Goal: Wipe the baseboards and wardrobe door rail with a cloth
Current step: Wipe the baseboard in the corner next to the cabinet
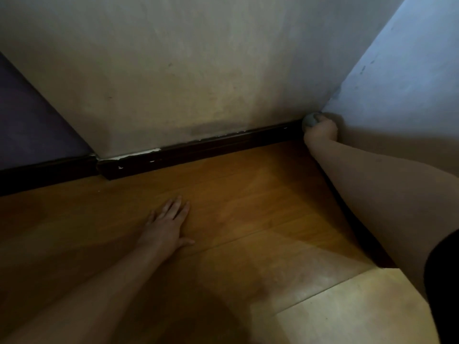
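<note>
fingers of right hand (321,131) curl around small grey cloth (309,121) bunched at corner end of dark baseboard (198,150); cloth judged soft, light, compressible, best held wadded in palm; left hand (167,225) flat, fingers straight, on wood floor (248,219).

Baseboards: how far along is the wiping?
In hand: the right hand holds a grey cloth in the corner, at the end of the dark baseboard. The left hand rests flat on the wooden floor. Nothing shows which stretches are already wiped. No wardrobe door rail is in view.
</note>
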The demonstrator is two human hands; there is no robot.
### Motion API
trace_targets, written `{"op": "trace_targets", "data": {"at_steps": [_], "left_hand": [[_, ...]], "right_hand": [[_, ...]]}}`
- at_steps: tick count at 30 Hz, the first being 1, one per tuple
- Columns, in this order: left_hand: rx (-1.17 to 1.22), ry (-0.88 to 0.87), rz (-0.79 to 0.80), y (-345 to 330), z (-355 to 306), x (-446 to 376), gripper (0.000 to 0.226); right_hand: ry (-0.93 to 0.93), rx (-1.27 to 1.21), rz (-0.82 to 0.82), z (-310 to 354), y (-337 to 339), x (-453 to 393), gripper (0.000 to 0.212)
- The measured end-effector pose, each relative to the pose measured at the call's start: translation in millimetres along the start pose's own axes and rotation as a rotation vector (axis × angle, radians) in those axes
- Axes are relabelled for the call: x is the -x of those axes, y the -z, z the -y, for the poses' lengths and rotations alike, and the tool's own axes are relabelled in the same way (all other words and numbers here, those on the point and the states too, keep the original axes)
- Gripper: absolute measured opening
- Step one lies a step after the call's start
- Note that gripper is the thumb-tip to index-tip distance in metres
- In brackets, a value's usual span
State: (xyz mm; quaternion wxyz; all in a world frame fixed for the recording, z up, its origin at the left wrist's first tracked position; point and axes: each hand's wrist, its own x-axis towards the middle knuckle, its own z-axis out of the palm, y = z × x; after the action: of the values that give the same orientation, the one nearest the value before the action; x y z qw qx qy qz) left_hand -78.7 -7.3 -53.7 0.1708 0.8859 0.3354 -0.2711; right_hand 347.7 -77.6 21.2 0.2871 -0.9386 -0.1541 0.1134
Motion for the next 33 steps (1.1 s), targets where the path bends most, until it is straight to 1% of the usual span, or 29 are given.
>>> {"op": "trace_targets", "data": {"at_steps": [2,4,6,9,14,16,17,19,22,25,29,31,33], "left_hand": [[-0.004,-0.036,0.011,6,-1,2,0.099],[0.013,-0.038,-0.027,3,-1,1,0.099],[0.015,-0.039,-0.015,3,1,2,0.098],[0.019,-0.041,-0.036,3,-1,3,0.098],[0.000,-0.032,-0.019,3,1,5,0.097],[-0.005,-0.041,-0.051,0,4,9,0.093],[-0.010,-0.039,-0.065,-2,7,12,0.089],[-0.009,-0.014,-0.080,-7,16,17,0.085],[0.025,0.067,-0.087,-10,32,23,0.087],[0.031,0.090,-0.103,-9,50,25,0.089],[0.050,0.117,-0.082,-13,66,28,0.091],[0.061,0.126,-0.063,-17,72,30,0.091],[0.058,0.124,-0.076,-20,75,32,0.090]], "right_hand": [[0.052,0.024,-0.011,3,-11,17,0.046],[0.104,0.068,-0.022,10,-25,41,0.046],[0.174,0.079,-0.011,20,-39,66,0.046],[0.274,0.055,0.056,32,-53,94,0.048],[0.393,-0.032,0.245,41,-54,116,0.049],[0.418,-0.048,0.250,39,-51,120,0.050],[0.405,-0.067,0.228,37,-50,120,0.050],[0.317,-0.117,0.149,33,-47,118,0.051],[0.184,-0.106,0.074,26,-40,106,0.057],[0.156,-0.029,0.059,30,-36,98,0.057],[0.100,-0.040,0.057,51,-52,112,0.056],[0.111,-0.032,0.083,60,-64,126,0.053],[0.144,-0.033,0.104,67,-76,143,0.050]]}}
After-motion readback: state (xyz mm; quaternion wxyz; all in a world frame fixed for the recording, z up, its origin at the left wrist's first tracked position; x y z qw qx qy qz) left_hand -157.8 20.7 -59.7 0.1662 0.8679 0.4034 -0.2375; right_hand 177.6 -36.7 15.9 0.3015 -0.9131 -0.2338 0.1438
